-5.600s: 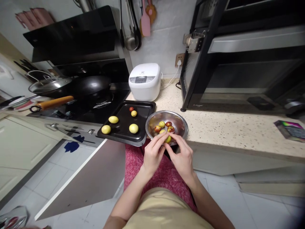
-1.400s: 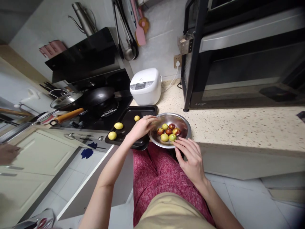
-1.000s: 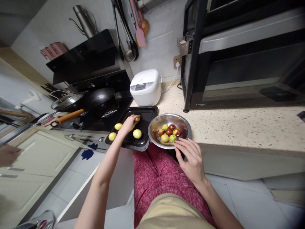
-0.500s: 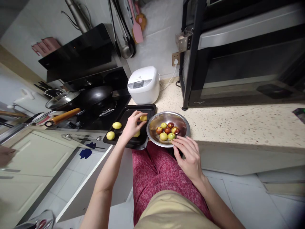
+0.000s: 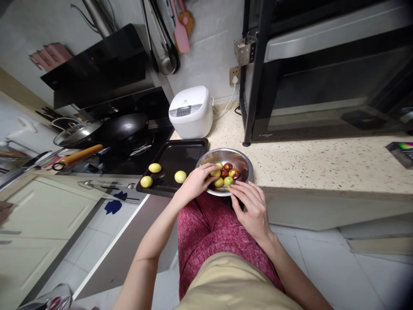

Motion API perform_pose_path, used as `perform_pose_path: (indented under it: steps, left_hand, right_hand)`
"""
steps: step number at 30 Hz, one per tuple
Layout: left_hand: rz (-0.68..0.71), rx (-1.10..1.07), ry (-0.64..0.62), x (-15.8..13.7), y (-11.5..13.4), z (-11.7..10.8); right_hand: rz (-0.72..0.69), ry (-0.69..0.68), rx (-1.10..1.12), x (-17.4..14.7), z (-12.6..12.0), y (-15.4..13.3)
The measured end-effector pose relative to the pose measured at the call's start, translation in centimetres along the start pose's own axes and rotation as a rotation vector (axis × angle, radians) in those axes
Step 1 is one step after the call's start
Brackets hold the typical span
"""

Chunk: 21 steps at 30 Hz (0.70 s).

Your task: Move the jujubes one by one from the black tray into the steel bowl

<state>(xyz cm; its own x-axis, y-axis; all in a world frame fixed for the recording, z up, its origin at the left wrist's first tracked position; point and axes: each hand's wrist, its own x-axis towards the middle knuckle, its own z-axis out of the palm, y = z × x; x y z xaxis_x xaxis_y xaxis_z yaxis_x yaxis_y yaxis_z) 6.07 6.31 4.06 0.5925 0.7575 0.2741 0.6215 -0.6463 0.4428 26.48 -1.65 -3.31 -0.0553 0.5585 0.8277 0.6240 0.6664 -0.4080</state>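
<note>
head view: both hands at a steel bowl of small fruits on the counter.

the left hand (image 5: pixel 193 185) reaches over the rim of the steel bowl (image 5: pixel 243 161), its grip curled around a yellow-green fruit (image 5: pixel 215 173) (whether it is pinched or only touched cannot be told). the right hand (image 5: pixel 253 206) rests loosely spread at the bowl's near edge, holding nothing. three yellow fruits (image 5: pixel 180 176) lie spaced on the black baking tray (image 5: pixel 190 150) just beside the bowl; about six red and green fruits (image 5: pixel 228 166) are left in the bowl.

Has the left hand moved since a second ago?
Yes. The left hand went right, from over the tray to the bowl and its fruit.
</note>
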Motion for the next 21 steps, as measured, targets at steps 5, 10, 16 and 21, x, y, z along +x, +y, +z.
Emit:
perform_pose_path:
  steps: [5,10,16,21]
  left_hand:
    - [-0.051,0.089,-0.031,0.32,-0.26,-0.08]
    - [-0.067,0.166,-0.007,0.79,-0.25,0.39]
    - [-0.096,0.220,-0.007,0.99,-0.11,0.67]
    - [-0.043,0.162,-0.070,0.93,-0.85,0.70]
  right_hand:
    - [0.002,0.002,0.001,0.00,0.05,-0.01]
    - [0.014,-0.001,0.003,-0.04,0.09,-0.04]
    - [0.015,-0.010,0.000,-0.06,0.07,-0.09]
    - [0.010,-0.005,-0.001,-0.02,0.09,-0.07]
